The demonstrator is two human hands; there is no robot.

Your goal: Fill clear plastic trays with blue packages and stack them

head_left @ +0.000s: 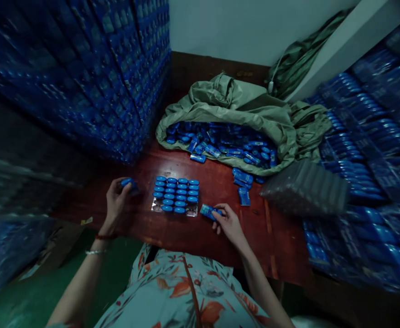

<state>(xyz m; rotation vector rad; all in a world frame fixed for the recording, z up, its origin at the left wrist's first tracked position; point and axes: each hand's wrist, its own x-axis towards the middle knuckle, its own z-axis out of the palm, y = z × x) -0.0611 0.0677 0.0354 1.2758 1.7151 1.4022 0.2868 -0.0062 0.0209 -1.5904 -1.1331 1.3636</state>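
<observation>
My left hand (pixel 116 200) is closed around a small blue bottle (pixel 127 181), held over the table left of the tray. My right hand (pixel 227 222) pinches another blue bottle (pixel 209 211) with a light-coloured end, just right of the tray. Between both hands lies a clear plastic tray (pixel 192 211) holding several rows of blue bottles, their rounded ends up. A few pockets along its near edge hold no bottle. Loose blue bottles (pixel 244 196) rest on the table to the right, beyond my right hand.
An open green sack (pixel 227 114) full of blue bottles lies at the back of the red-brown table (pixel 172 230). Stacked clear trays (pixel 305 189) stand at the right. Tall stacks of filled blue packs (pixel 127 82) rise at the left, and more packs (pixel 367 132) at the right.
</observation>
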